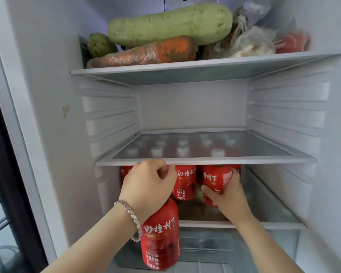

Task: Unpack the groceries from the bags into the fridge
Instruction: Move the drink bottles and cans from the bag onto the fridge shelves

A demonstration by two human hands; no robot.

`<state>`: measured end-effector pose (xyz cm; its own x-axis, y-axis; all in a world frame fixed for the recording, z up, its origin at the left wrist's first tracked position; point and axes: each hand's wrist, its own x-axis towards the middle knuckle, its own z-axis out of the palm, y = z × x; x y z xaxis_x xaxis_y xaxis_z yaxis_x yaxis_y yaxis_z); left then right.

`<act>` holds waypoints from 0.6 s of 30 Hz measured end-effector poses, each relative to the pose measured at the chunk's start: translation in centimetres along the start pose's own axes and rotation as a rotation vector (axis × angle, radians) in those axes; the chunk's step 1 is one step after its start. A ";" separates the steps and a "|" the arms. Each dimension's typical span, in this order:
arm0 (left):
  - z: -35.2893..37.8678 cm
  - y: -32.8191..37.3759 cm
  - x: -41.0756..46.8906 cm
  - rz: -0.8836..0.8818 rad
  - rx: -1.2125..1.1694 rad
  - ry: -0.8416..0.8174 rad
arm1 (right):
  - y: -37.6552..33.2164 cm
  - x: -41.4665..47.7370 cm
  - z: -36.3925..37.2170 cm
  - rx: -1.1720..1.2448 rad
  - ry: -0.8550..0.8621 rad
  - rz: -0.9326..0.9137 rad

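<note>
One fridge point(191, 107) holds rows of red-labelled, white-capped bottles point(185, 182) on its lower shelf point(264, 225). The left hand point(148, 186) curls round the top of a hanging bottle point(160, 235) before that shelf. The right hand point(224, 200) clasps a shelf bottle point(217, 180) with white lettering.

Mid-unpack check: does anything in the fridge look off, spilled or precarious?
No spill. Two things stand out: the big pale gourd lies stacked on the wrapped carrot near the top shelf front edge, so it might roll; and a small yellowish mark stains the left wall.
</note>
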<state>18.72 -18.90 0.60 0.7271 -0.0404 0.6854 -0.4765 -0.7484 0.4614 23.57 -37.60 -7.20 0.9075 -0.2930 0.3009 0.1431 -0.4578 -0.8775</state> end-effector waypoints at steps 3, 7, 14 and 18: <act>0.6 0.4 -0.2 0.006 -0.037 0.016 | -1.0 0.4 0.0 -0.397 -0.178 0.091; 1.1 1.0 0.0 0.024 -0.114 0.092 | -2.8 -3.6 -1.5 -0.257 -0.355 -0.111; 3.0 3.8 1.1 0.142 -0.246 0.159 | -3.6 -5.7 -1.1 0.288 -0.485 -0.278; 3.4 4.1 0.4 0.330 -0.080 0.122 | -2.0 -5.6 -2.1 0.292 -0.166 -0.298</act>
<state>18.69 -24.24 0.83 0.4653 -0.1888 0.8648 -0.7165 -0.6539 0.2428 17.36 -36.75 -6.37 0.8573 -0.0351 0.5135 0.4918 -0.2385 -0.8374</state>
